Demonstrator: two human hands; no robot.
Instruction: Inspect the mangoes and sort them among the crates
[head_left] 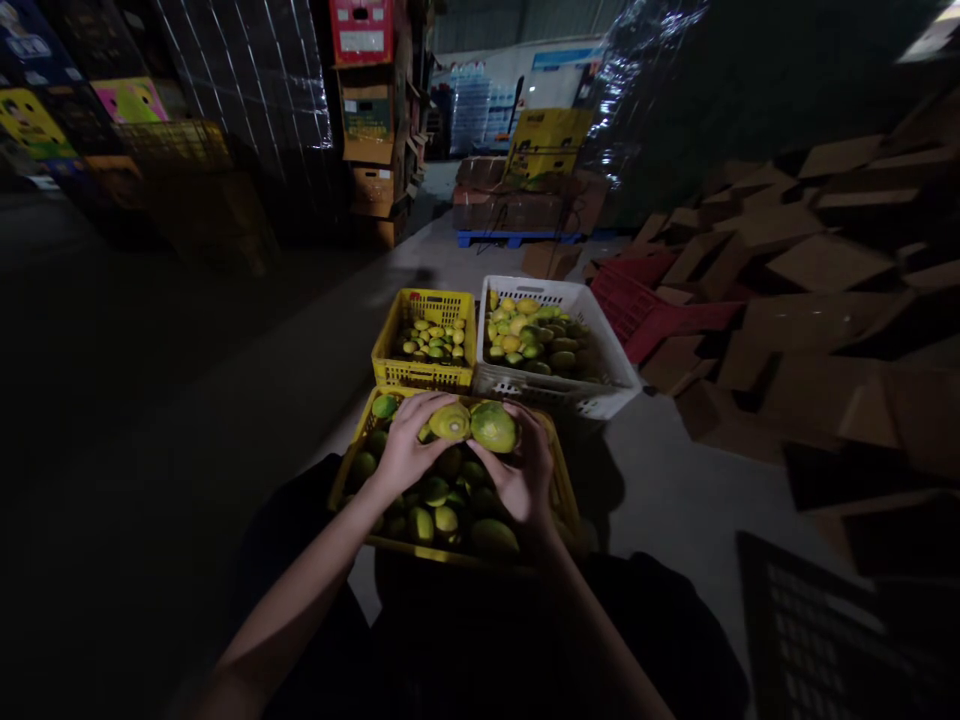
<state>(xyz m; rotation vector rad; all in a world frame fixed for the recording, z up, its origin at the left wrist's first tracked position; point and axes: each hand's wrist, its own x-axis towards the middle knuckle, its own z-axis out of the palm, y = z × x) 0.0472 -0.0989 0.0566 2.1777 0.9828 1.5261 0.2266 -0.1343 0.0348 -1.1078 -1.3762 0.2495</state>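
While your left grip clasps one fruit and right grip another, the crate below and crates beyond hold more.

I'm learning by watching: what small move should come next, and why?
Perhaps roll the fruit in the left hand slightly: its end faces the viewer, hiding much of its sides, and it is held above the near yellow crate.

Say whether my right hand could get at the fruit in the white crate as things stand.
Likely yes: the white crate is open on top, just beyond the right hand. But that hand holds a green-yellow fruit, which it would probably need to set down first.
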